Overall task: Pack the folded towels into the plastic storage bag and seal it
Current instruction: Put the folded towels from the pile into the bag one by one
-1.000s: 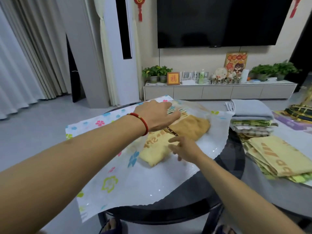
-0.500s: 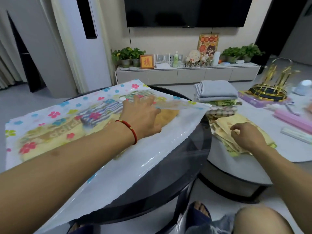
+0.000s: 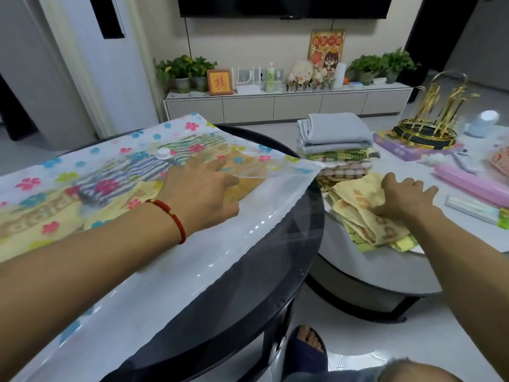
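Nearest the camera, the left hand (image 3: 205,194) lies flat, fingers spread, on the plastic storage bag (image 3: 170,271), whose open mouth runs away from the viewer. Farther right, the right hand (image 3: 405,198) rests on the yellow folded towel (image 3: 366,216), fingers loosely apart, not visibly gripping; its long axis points toward the bag's mouth. Beyond the fingertips stands the towel stack (image 3: 334,146).

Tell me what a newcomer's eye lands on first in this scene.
The flower-printed plastic storage bag spread over the dark round table stands out first, with striped and yellow towels showing through it and the left hand at its open edge. To the right, the right hand rests on a yellow folded towel on the pale table, in front of a taller towel stack.
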A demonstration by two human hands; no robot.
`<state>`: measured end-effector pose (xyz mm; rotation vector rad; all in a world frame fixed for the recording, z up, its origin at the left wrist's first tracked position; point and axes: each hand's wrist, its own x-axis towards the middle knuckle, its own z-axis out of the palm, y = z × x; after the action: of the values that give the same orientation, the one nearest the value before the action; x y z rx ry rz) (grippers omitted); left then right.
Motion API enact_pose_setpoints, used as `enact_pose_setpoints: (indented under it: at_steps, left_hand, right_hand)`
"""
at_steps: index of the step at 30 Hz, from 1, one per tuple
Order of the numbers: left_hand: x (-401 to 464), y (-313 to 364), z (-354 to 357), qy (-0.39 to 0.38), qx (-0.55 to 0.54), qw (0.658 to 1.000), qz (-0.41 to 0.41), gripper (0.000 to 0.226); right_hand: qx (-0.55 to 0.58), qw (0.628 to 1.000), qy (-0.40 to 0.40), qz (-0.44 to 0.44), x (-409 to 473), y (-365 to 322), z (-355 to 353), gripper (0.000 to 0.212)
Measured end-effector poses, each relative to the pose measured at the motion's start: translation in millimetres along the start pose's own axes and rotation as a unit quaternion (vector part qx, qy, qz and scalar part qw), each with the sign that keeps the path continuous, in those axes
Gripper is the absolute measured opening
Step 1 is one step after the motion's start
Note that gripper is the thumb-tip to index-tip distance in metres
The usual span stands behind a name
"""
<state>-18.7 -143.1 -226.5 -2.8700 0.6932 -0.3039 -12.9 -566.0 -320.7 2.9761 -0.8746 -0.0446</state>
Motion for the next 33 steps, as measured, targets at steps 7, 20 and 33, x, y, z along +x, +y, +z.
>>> enact_pose_setpoints:
  at_steps: [7,20,33]
  left_hand:
    - [-32.4,-24.0,-18.3,-0.015,-0.032,0.998,-0.058,0.045]
    - [-114.9,-99.2,-63.2,-0.021,-0.112,0.982,-0.149,0.057]
    - [-121.2,-121.3,-101.4,0.008,-0.185,0.976,-0.112,0.068]
  right_hand:
    - [0.163,0.975,-0.15,-0.028,-22.0,-14.4,-56.7,0.047]
    - [0.491,0.711,-0.41,-0.292,-201.8,-105.8,-163.7,0.035]
    - [0.769,0.497,-0.373,-0.149,-325.8,-406.2,-105.1,0.022]
